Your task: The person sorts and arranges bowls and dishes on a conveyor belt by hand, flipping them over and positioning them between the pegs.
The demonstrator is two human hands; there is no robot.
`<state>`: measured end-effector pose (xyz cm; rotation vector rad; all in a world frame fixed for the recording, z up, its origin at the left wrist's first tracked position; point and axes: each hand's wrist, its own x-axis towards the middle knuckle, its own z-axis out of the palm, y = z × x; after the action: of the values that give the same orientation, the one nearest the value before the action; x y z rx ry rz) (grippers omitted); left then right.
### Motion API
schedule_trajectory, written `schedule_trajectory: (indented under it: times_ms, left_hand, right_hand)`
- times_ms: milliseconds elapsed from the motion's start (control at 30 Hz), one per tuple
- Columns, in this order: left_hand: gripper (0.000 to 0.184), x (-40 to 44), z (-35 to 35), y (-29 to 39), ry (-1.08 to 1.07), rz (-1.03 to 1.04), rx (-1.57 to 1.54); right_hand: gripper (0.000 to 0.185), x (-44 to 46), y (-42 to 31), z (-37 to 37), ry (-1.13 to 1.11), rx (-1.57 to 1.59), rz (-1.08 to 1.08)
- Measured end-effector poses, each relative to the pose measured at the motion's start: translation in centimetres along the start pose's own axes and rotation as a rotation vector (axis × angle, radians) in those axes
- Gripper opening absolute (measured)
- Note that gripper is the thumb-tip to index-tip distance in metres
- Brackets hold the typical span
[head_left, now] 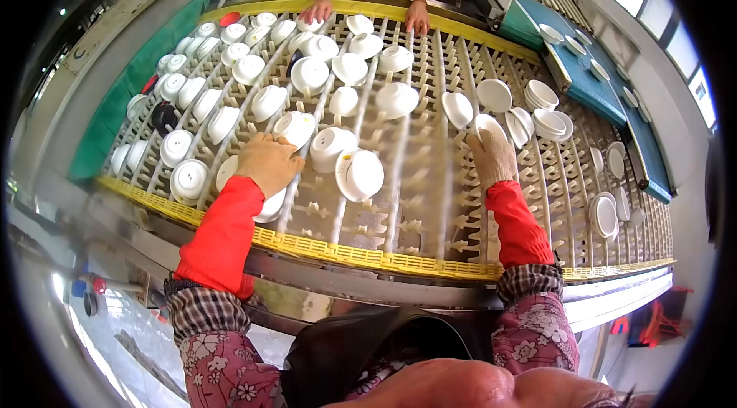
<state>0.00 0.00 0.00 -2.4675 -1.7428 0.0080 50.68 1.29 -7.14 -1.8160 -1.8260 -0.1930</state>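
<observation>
My left hand point(269, 162) wears a tan glove with a red sleeve cover. Its fingers are apart, and the fingertips touch the near edge of an overturned white bowl point(295, 128). Partly covered by that hand and forearm are other white bowls. My right hand point(493, 155), gloved alike, has its fingers closed on the near edge of a white bowl point(489, 128). Just beyond it stands a tilted white bowl point(457, 109), with a round white dish point(494, 95) beside it. Both hands are above a wide pegged conveyor point(430, 208).
Many overturned white bowls cover the conveyor's left half; small stacks point(542, 95) stand on the right. Opposite, another person's hands point(418, 16) rest at the far yellow edge point(368, 7). A blue belt point(591, 85) carries several dishes at right. A yellow edge strip point(368, 256) runs before me.
</observation>
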Motion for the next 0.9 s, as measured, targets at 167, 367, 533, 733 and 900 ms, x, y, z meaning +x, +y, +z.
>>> schedule_trajectory:
  times_ms: [167, 367, 533, 733, 900]
  left_hand:
    - [0.047, -1.6, 1.6, 1.1, -0.022, 0.007, -0.002]
    - [0.033, -1.5, 1.6, 2.5, 0.097, -0.017, -0.068]
    - [0.044, -1.2, -0.8, 7.4, 0.337, 0.28, -0.325]
    - [0.071, -1.7, -1.0, 11.9, 0.275, 0.545, -0.257]
    - [0.079, -2.1, -0.5, 12.1, 0.257, 0.452, -0.23]
  right_hand:
    - [0.038, -2.5, 1.4, 0.8, 0.104, 0.03, -0.092]
    - [0.039, -2.5, 1.1, 0.6, 0.089, 0.104, -0.077]
    - [0.038, -1.4, -1.0, -2.9, -0.054, 0.562, 0.391]
    - [0.04, -1.5, -4.0, -5.8, 0.221, 0.329, -0.322]
    - [0.03, -1.6, -0.6, -2.6, 0.036, 0.819, -0.203]
